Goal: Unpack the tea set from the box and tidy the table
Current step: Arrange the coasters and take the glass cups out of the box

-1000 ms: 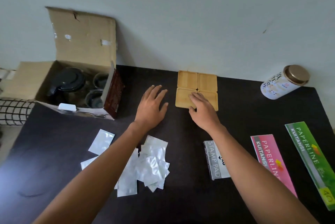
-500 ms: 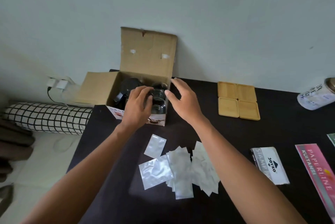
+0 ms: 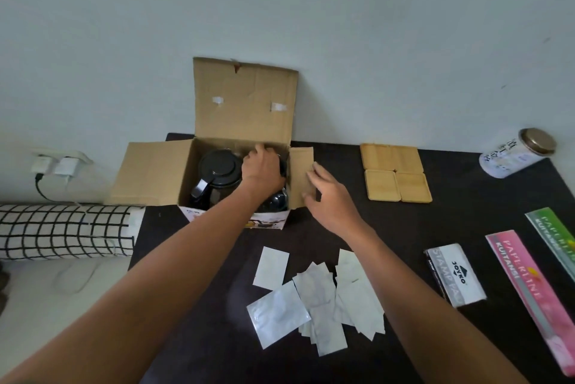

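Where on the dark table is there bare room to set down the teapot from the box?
Bare patch between the box and the wooden coasters, behind the right hand. Another between coasters and stamp pad box. Crowded at front centre: silver sachets.

There is only one view, from a camera worn on the person's head. It looks forward and down over a dark table (image 3: 389,228) toward a pale wall (image 3: 280,10) behind it. The lens is wide, so the straight edges bend near the borders. Both forearms enter from the bottom edge and reach away from the camera. The open cardboard box (image 3: 242,97) stands near the middle, at the far side of the table, and a checked cushion (image 3: 62,231) shows at the left border.
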